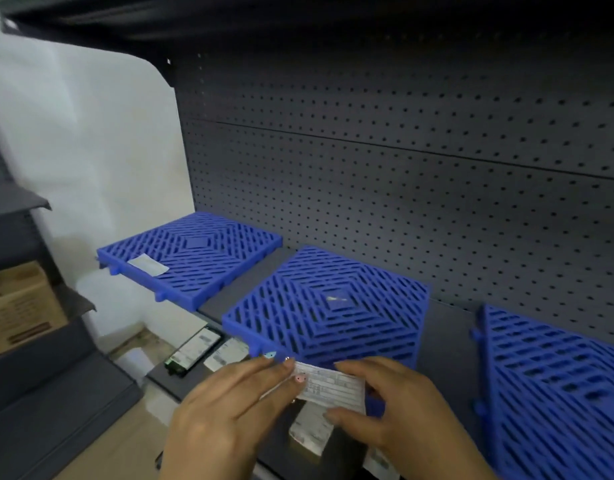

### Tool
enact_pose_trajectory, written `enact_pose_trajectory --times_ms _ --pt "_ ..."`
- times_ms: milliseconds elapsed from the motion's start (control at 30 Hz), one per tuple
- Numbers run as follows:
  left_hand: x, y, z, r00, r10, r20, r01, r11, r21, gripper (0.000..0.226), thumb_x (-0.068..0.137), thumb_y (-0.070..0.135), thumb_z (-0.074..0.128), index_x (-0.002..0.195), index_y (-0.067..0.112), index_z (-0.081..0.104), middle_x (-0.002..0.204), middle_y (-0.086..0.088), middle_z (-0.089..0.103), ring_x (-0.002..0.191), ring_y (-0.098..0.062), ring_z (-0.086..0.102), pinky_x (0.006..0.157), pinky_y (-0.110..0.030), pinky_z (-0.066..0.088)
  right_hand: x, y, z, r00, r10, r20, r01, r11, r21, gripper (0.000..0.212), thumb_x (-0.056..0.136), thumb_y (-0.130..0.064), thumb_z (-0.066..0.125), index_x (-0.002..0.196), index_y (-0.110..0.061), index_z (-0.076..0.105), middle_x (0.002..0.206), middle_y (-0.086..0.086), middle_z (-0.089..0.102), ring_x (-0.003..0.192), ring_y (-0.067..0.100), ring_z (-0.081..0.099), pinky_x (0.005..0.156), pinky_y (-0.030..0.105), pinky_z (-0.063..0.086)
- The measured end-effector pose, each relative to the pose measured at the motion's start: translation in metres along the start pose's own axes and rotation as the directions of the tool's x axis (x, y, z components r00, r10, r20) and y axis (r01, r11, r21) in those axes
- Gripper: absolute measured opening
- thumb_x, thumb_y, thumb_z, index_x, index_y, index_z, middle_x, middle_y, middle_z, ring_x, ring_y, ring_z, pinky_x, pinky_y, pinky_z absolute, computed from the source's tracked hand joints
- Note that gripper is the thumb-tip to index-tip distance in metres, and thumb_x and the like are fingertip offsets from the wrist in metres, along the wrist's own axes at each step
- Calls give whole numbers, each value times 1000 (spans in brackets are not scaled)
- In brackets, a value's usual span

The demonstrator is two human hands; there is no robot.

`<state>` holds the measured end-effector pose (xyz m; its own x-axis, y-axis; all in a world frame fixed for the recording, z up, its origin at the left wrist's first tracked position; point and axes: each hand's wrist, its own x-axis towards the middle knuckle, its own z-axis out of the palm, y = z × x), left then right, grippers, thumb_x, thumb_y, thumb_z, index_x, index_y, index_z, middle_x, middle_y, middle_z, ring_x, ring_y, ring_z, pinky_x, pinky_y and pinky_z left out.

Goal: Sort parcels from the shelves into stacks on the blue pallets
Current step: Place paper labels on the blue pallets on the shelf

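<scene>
The shipping label (329,386) between the fingers was white, ruled with fine grey printed lines. On the left hand (229,410), one nail (270,355) was pale blue and another pink. Just beyond the fingertips, the middle pallet (326,306) was bright blue, its slats forming nested diamonds. The left pallet (194,258) and right pallet (555,386) matched it. Farther beyond the fingertips, the pegboard (402,168) was dark grey, dotted with even rows of holes. Far left of the fingers, a cardboard box (18,306) was brown.

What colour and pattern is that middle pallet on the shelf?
The middle pallet is bright blue, its slots forming nested diamonds, seen in the head view.
</scene>
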<state>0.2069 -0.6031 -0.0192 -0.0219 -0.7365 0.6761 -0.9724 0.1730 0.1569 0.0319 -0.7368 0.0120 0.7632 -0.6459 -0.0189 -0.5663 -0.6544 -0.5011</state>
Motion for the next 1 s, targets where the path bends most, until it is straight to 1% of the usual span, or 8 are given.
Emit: enact_pose_trajectory --times_ms 167,333,433,500,600,700,833,1000 --pt "20 -71 9 979 9 203 0 999 -46 32 95 45 45 122 38 61 133 25 51 124 -2 49 92 -34 51 62 -16 8 1000 12 16 -12 1000 -29 63 76 -65 53 134 -44 37 125 -27 40 98 -9 35 98 12 32" --pt "54 -122 35 868 -22 496 50 998 -43 52 91 68 34 136 44 43 142 26 40 130 -1 42 99 -34 44 101 -9 17 997 80 22 -80 997 -20 100 43 -89 24 133 -46 38 111 -45 28 106 -12 36 101 11 30" --pt "72 -132 54 751 -70 657 88 996 5 56 93 69 12 134 47 42 140 32 30 127 4 40 95 -22 46 104 -1 20 979 206 10 -205 978 -48 97 45 -82 26 135 -47 35 134 -34 32 123 -7 34 105 12 24" --pt "82 -132 72 724 -5 689 34 999 -29 60 84 73 -5 135 58 21 139 38 0 135 9 14 111 -24 28 97 5 25 959 284 -21 -285 958 -43 74 67 -75 41 136 -47 34 143 -29 29 129 -6 30 108 14 22" --pt "84 -125 88 734 62 677 -19 997 -71 62 86 70 -6 142 54 15 141 37 -10 138 8 2 118 -37 12 82 10 35 914 395 -98 -398 917 -16 67 72 -68 49 135 -48 36 144 -29 28 131 -7 27 110 15 21" --pt "88 -120 93 632 -3 775 45 998 -33 112 45 75 -42 145 51 1 141 39 -17 140 3 -12 116 -36 -5 73 9 45 863 480 -154 -480 876 45 69 70 -70 45 135 -48 37 146 -31 22 134 -6 22 111 16 18" --pt "86 -114 91 649 -17 761 38 999 -10 63 89 67 2 148 45 4 152 29 -11 144 -7 -8 117 -42 -4 67 2 54 828 514 -223 -514 856 62 62 83 -58 52 140 -45 31 148 -31 17 138 -1 15 114 23 18" --pt "81 -105 88 631 -4 776 7 1000 -1 60 92 66 12 148 44 5 155 24 -9 145 -9 -8 116 -44 -2 60 -3 57 829 504 -243 -498 862 89 63 83 -57 53 141 -45 30 147 -33 15 136 -8 9 115 24 15"
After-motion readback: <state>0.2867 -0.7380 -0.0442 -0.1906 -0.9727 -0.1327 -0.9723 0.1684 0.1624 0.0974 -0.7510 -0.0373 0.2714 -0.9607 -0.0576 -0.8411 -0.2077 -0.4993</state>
